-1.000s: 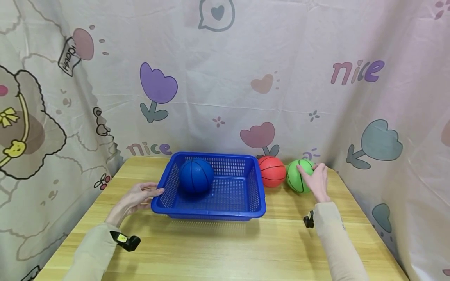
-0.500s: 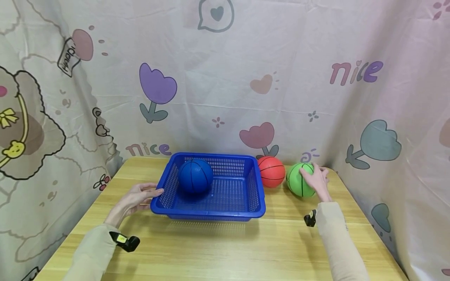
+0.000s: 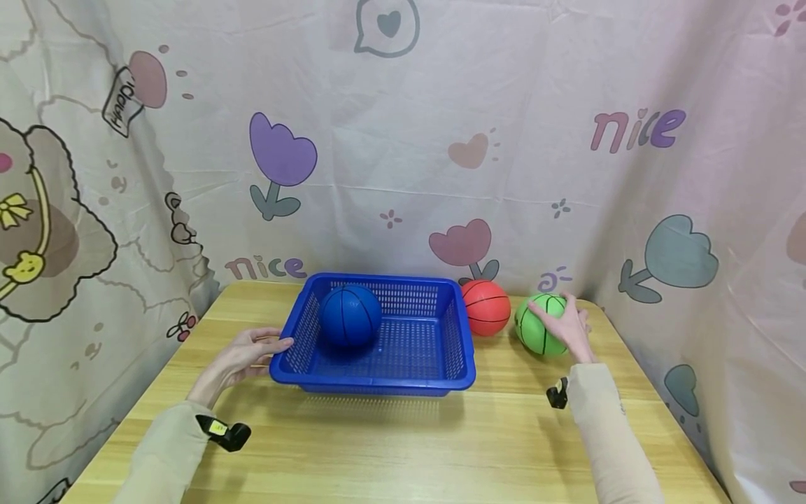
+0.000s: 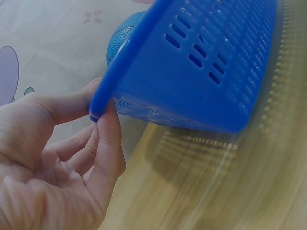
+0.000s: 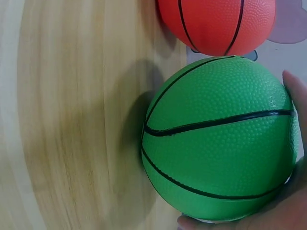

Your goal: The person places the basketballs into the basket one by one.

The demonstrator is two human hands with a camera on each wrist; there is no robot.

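Note:
The left hand pinches the left rim of a blue plastic basket between thumb and fingers; the left wrist view shows the fingers beneath the rim. Inside the basket, toward its left side, lies a blue toy basketball. At the table's right the right hand grips a green toy basketball. Its thumb and fingers spread round the near and right sides of that ball, as the right wrist view also shows. Part of the hand is cut off there.
A red toy basketball sits between the basket's right wall and the green ball. The wooden table ends at the back against a printed curtain, which also hangs at both sides.
The green ball has turned, its black lines lying differently, and shifted slightly right and nearer. The right hand has changed its place on the ball a little. The left hand and basket look unchanged.

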